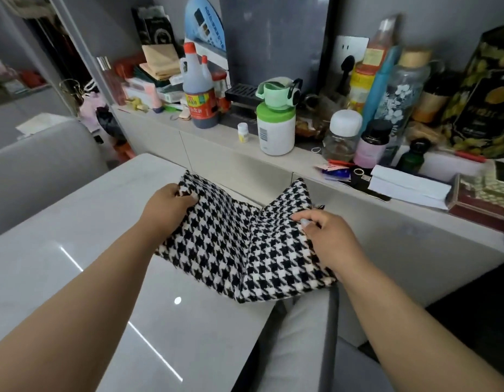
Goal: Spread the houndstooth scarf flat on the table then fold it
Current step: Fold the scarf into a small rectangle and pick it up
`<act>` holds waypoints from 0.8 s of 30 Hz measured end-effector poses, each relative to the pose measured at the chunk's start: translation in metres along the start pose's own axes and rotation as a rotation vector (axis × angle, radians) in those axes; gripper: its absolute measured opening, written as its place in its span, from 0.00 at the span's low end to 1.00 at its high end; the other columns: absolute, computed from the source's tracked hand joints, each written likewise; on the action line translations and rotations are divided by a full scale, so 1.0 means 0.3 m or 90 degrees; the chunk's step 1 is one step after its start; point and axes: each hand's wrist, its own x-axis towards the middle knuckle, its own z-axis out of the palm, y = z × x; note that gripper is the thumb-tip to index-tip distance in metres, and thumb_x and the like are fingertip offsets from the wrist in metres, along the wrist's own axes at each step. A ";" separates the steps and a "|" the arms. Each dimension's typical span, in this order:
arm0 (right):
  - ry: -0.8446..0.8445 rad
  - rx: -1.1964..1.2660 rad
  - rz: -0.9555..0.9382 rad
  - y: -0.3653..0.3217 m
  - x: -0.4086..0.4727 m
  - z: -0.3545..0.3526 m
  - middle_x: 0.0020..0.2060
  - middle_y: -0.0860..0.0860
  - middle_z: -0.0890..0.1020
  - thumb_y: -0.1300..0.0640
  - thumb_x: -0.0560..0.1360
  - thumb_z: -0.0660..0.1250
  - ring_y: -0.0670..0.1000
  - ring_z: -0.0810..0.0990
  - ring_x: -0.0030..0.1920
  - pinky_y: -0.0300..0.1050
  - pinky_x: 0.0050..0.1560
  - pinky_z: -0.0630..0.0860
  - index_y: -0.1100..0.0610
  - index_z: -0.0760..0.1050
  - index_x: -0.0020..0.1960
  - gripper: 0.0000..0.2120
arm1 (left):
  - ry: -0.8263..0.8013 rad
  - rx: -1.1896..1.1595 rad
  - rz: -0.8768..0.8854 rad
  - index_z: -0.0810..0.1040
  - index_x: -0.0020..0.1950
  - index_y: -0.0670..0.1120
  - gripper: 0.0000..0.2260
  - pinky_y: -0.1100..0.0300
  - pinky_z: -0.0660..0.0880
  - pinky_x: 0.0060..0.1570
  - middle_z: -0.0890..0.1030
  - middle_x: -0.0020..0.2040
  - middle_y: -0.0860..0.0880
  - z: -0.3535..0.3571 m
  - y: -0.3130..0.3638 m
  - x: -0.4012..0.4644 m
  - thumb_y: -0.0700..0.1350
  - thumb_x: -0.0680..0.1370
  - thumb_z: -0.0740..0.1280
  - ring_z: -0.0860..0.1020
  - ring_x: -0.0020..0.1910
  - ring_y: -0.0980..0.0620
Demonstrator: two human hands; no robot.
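A black-and-white houndstooth scarf lies at the far right corner of the glossy white table. It sags into a crease down its middle, and its right part hangs past the table edge. My left hand pinches the scarf's left edge near the far corner. My right hand grips the right edge, with fingers curled over the cloth. Both far corners of the scarf stand raised.
A long ledge behind the table is crowded with bottles, jars and boxes, among them a dark sauce bottle and a white tub with a green lid. A grey chair back stands at the left. Below the table's right edge sits a grey seat.
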 end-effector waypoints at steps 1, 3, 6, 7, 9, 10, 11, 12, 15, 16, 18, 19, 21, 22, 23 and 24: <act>-0.020 -0.012 0.008 0.015 0.022 0.013 0.51 0.54 0.83 0.58 0.80 0.60 0.55 0.78 0.31 0.43 0.33 0.70 0.43 0.80 0.55 0.14 | -0.005 0.030 -0.007 0.74 0.65 0.43 0.24 0.43 0.77 0.57 0.81 0.57 0.40 0.010 -0.015 0.029 0.56 0.75 0.68 0.81 0.51 0.40; -0.061 -0.042 0.016 0.044 0.061 0.036 0.48 0.50 0.84 0.58 0.80 0.60 0.45 0.70 0.22 0.39 0.29 0.66 0.42 0.79 0.56 0.14 | -0.006 0.096 -0.003 0.66 0.73 0.43 0.28 0.45 0.75 0.61 0.76 0.65 0.39 0.033 -0.037 0.084 0.55 0.78 0.66 0.78 0.58 0.39; -0.130 -0.062 0.018 0.067 0.100 0.062 0.50 0.49 0.83 0.60 0.80 0.61 0.44 0.78 0.27 0.37 0.26 0.69 0.45 0.78 0.61 0.15 | 0.004 0.158 0.022 0.68 0.67 0.40 0.21 0.54 0.75 0.41 0.80 0.48 0.42 0.069 -0.061 0.167 0.52 0.80 0.64 0.79 0.42 0.45; -0.150 -0.067 0.023 0.070 0.109 0.070 0.52 0.49 0.83 0.61 0.80 0.61 0.50 0.84 0.38 0.39 0.30 0.74 0.46 0.77 0.63 0.16 | 0.012 0.173 0.029 0.69 0.63 0.39 0.18 0.57 0.71 0.33 0.77 0.42 0.44 0.080 -0.067 0.191 0.52 0.80 0.64 0.76 0.36 0.48; -0.188 -0.082 0.040 0.079 0.133 0.087 0.52 0.47 0.82 0.63 0.80 0.60 0.60 0.82 0.49 0.46 0.39 0.77 0.48 0.75 0.66 0.19 | 0.028 0.194 0.038 0.68 0.59 0.41 0.16 0.58 0.69 0.30 0.76 0.42 0.43 0.099 -0.078 0.240 0.52 0.80 0.63 0.75 0.33 0.47; -0.209 -0.089 0.042 0.093 0.150 0.099 0.52 0.47 0.81 0.65 0.80 0.60 0.56 0.81 0.42 0.43 0.35 0.78 0.48 0.73 0.68 0.20 | 0.033 0.199 0.039 0.67 0.58 0.42 0.15 0.57 0.70 0.30 0.77 0.43 0.42 0.108 -0.082 0.262 0.52 0.80 0.64 0.75 0.34 0.46; -0.231 -0.102 0.040 0.104 0.165 0.110 0.54 0.47 0.80 0.66 0.79 0.59 0.47 0.76 0.34 0.34 0.27 0.72 0.48 0.72 0.69 0.22 | 0.042 0.197 0.044 0.67 0.57 0.43 0.15 0.54 0.72 0.32 0.76 0.44 0.42 0.118 -0.085 0.284 0.52 0.80 0.64 0.76 0.36 0.44; -0.253 -0.117 0.037 0.114 0.178 0.119 0.56 0.46 0.79 0.67 0.79 0.59 0.40 0.69 0.32 0.30 0.25 0.67 0.47 0.70 0.70 0.24 | 0.052 0.191 0.051 0.67 0.56 0.44 0.13 0.50 0.74 0.35 0.76 0.43 0.43 0.129 -0.088 0.304 0.52 0.80 0.64 0.77 0.38 0.41; -0.342 -0.181 0.025 0.137 0.209 0.147 0.71 0.51 0.70 0.62 0.79 0.62 0.46 0.78 0.50 0.38 0.49 0.77 0.45 0.64 0.74 0.26 | 0.078 0.176 0.075 0.67 0.57 0.44 0.13 0.45 0.75 0.40 0.75 0.42 0.44 0.170 -0.100 0.347 0.51 0.80 0.64 0.78 0.43 0.37; -0.373 -0.220 0.028 0.140 0.217 0.153 0.72 0.52 0.69 0.61 0.79 0.62 0.50 0.77 0.59 0.41 0.58 0.74 0.46 0.63 0.74 0.26 | 0.085 0.182 0.079 0.68 0.60 0.44 0.14 0.45 0.74 0.42 0.77 0.45 0.43 0.185 -0.108 0.355 0.51 0.80 0.64 0.78 0.46 0.37; -0.400 -0.281 0.041 0.153 0.235 0.162 0.71 0.52 0.71 0.60 0.79 0.61 0.51 0.76 0.62 0.40 0.58 0.73 0.46 0.64 0.74 0.24 | 0.094 0.213 0.084 0.66 0.68 0.43 0.19 0.45 0.73 0.54 0.77 0.58 0.39 0.220 -0.136 0.363 0.50 0.80 0.63 0.75 0.56 0.37; -0.396 -0.294 0.045 0.162 0.246 0.165 0.69 0.52 0.72 0.60 0.79 0.61 0.51 0.77 0.60 0.40 0.55 0.74 0.46 0.66 0.73 0.23 | 0.092 0.237 0.089 0.64 0.72 0.44 0.22 0.44 0.69 0.61 0.73 0.66 0.39 0.240 -0.157 0.359 0.51 0.80 0.63 0.71 0.64 0.37; -0.374 -0.301 0.044 0.172 0.263 0.169 0.68 0.53 0.73 0.59 0.79 0.61 0.51 0.78 0.57 0.40 0.52 0.74 0.47 0.68 0.71 0.21 | 0.077 0.287 0.104 0.60 0.76 0.47 0.27 0.42 0.60 0.71 0.63 0.74 0.40 0.280 -0.200 0.329 0.53 0.80 0.63 0.62 0.73 0.37; -0.358 -0.299 0.039 0.173 0.272 0.170 0.67 0.53 0.74 0.59 0.79 0.60 0.51 0.78 0.56 0.41 0.51 0.74 0.48 0.68 0.71 0.20 | 0.068 0.310 0.102 0.58 0.77 0.49 0.28 0.41 0.56 0.73 0.60 0.76 0.40 0.300 -0.220 0.308 0.54 0.80 0.62 0.58 0.75 0.37; -0.343 -0.296 0.031 0.172 0.282 0.173 0.66 0.53 0.74 0.59 0.80 0.60 0.51 0.78 0.55 0.41 0.51 0.74 0.49 0.69 0.70 0.20 | 0.060 0.330 0.089 0.56 0.78 0.50 0.28 0.41 0.53 0.74 0.57 0.77 0.41 0.321 -0.238 0.280 0.55 0.80 0.60 0.55 0.76 0.38; -0.327 -0.296 0.017 0.168 0.294 0.179 0.65 0.54 0.76 0.58 0.80 0.60 0.51 0.78 0.54 0.41 0.51 0.74 0.49 0.70 0.69 0.18 | 0.056 0.345 0.070 0.55 0.78 0.51 0.29 0.41 0.50 0.75 0.54 0.78 0.41 0.344 -0.258 0.251 0.56 0.80 0.59 0.52 0.77 0.39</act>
